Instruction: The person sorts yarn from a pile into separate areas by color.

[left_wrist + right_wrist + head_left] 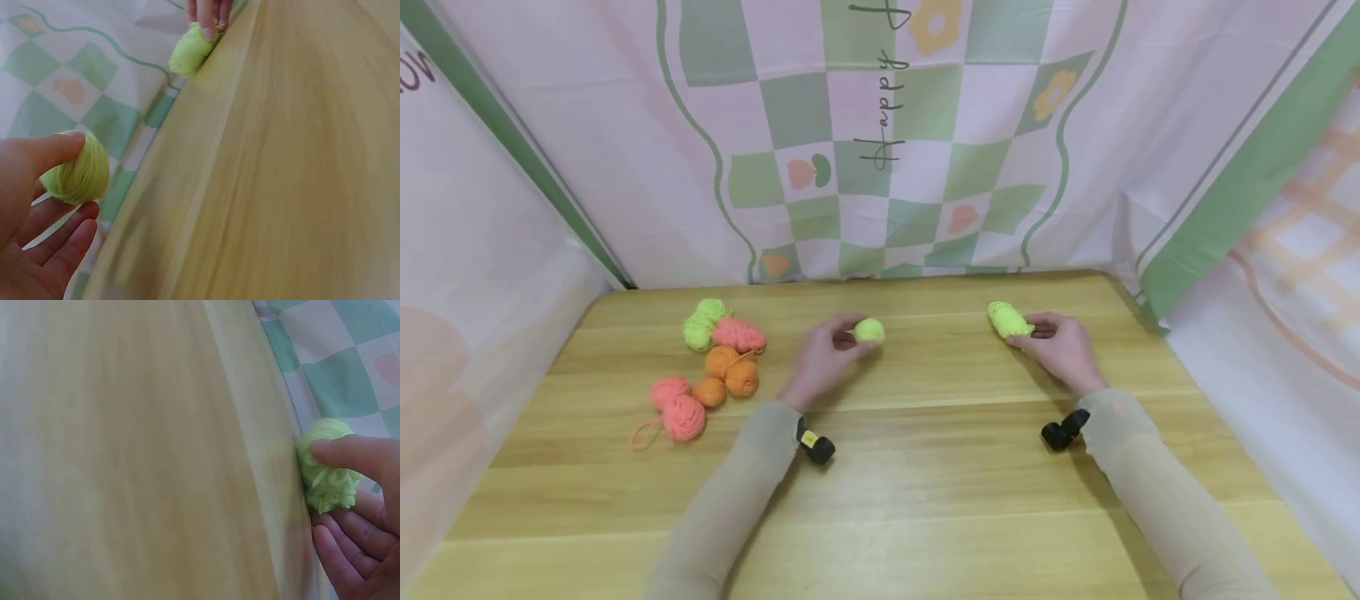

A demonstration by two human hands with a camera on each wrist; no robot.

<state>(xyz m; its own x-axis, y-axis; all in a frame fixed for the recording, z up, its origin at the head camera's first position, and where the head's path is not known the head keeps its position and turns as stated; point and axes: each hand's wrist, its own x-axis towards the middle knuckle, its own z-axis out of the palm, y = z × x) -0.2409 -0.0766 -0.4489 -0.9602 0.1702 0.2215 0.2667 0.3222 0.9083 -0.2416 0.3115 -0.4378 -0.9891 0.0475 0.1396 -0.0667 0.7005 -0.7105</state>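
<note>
In the head view the left hand [826,358] pinches a round yellow-green yarn ball [869,332] between thumb and fingers. The left wrist view shows this ball [81,172] with the thumb over it and the other fingers below. Farther right, the right hand [1064,350] grips the near end of an oblong yellow-green yarn bundle [1008,320]. Seen from the right wrist, the thumb lies across the bundle [330,478] with fingers beneath, close to the table's back edge.
On the wooden table [925,500], at the left, lie a yellow-green yarn bundle [700,327], a pink one [739,334], several orange balls [742,377] and pink balls [683,417] with a loose strand. A patterned curtain [925,167] hangs behind the back edge.
</note>
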